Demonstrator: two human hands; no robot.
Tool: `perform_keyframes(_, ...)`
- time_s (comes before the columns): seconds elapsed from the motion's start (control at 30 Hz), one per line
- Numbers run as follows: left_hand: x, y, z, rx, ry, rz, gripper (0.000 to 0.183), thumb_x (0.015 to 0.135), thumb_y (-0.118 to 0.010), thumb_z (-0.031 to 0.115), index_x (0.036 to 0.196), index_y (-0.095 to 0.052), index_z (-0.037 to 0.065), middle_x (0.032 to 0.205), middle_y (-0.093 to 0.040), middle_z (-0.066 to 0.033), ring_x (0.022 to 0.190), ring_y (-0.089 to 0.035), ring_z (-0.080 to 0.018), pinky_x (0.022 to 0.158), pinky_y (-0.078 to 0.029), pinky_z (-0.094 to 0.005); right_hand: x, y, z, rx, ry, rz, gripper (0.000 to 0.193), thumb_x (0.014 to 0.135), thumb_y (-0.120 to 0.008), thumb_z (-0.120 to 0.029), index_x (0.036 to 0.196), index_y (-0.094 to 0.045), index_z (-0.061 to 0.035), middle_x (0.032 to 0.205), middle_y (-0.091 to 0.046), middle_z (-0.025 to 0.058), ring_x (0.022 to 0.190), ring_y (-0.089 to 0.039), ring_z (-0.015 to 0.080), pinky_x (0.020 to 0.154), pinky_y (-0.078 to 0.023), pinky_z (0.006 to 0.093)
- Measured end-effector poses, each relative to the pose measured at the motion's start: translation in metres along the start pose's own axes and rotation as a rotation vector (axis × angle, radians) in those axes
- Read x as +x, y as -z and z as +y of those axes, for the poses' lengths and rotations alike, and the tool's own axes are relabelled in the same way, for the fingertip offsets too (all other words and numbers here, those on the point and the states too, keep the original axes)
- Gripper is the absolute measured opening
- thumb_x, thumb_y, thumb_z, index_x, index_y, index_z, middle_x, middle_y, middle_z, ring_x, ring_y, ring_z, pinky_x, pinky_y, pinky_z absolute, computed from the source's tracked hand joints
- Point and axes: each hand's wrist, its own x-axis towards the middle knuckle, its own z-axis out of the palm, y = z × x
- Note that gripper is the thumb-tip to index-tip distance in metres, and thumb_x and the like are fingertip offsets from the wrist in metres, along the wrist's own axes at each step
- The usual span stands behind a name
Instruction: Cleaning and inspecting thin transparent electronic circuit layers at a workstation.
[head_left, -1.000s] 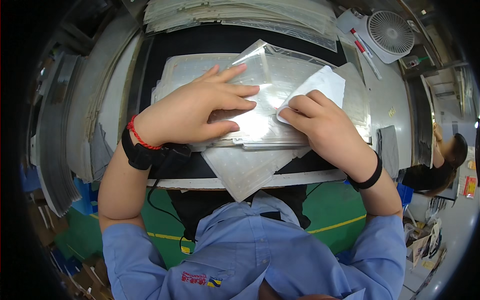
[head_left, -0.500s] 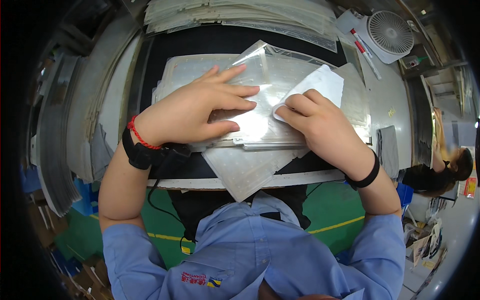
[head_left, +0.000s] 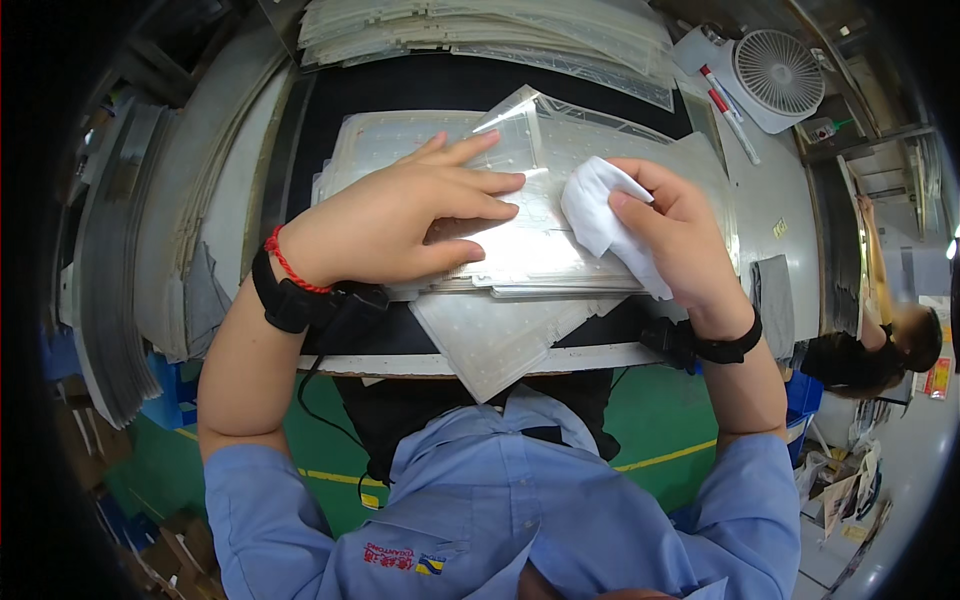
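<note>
Steadying left hand (head_left: pixel 390 218): fingers spread wide, flat on the stacked clear sheets (head_left: pixel 540 225).
Right hand (head_left: pixel 690 238): pinching the white cloth (head_left: pixel 592 205), bunched, at the sheets' right half!
Sheets: near the surface's (head_left: pixel 400 85) front edge, one lower corner jutting past.
Handling: light left pressure should stop slipping; tucking the cloth's loose tail would likely help.

This looks like a factory workshop: yellow lines (head_left: pixel 668 455) mark the green floor (head_left: pixel 650 405), translucent sheets (head_left: pixel 480 350) lie piled on the black-topped bench (head_left: pixel 400 85), another sheet stack (head_left: pixel 480 32) fills its far end, the person wears a blue work shirt (head_left: pixel 610 520) with a chest emblem (head_left: pixel 430 566), and a second person (head_left: pixel 855 360) is at the right.
</note>
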Motion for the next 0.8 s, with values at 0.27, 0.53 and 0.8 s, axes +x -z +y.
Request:
perform_keyframes(0.27, -0.001, 0.000, 0.000, -0.005, 0.004, 0.002, 0.043, 0.085, -0.072, 0.014, 0.127, -0.066, 0.007, 0.146, -0.054, -0.0111, 0.150, -0.024, -0.0380, 0.120, -0.016, -0.0596, -0.004, -0.017, 0.004, -0.808, 0.507, 0.250, 0.034, 0.086, -0.062, 0.000, 0.119, -0.063, -0.0047, 0.098, -0.065, 0.0153, 0.088, -0.066, 0.0299, 0.073, -0.053, 0.0359)
perform_keyframes(0.53, -0.001, 0.000, 0.000, 0.000, -0.001, -0.005, 0.043, 0.085, -0.072, 0.013, 0.127, -0.066, 0.007, 0.146, -0.053, -0.0102, 0.150, -0.023, -0.0385, 0.120, -0.016, -0.0597, -0.022, -0.032, 0.007, -1.214, 0.760, 0.067, 0.035, 0.077, -0.062, -0.001, 0.112, -0.065, 0.0004, 0.102, -0.061, 0.0133, 0.092, -0.062, 0.0292, 0.079, -0.053, 0.0378)
perform_keyframes(0.8, 0.001, 0.001, 0.002, 0.018, 0.014, -0.012, 0.042, 0.085, -0.073, 0.014, 0.125, -0.067, 0.006, 0.146, -0.053, -0.0098, 0.149, -0.025, -0.0389, 0.120, -0.015, -0.0604, -0.013, -0.038, 0.008, -1.270, 0.687, -0.020, 0.041, 0.078, -0.060, -0.003, 0.118, -0.061, 0.0055, 0.102, -0.055, 0.0114, 0.091, -0.056, 0.0268, 0.077, -0.051, 0.0354)
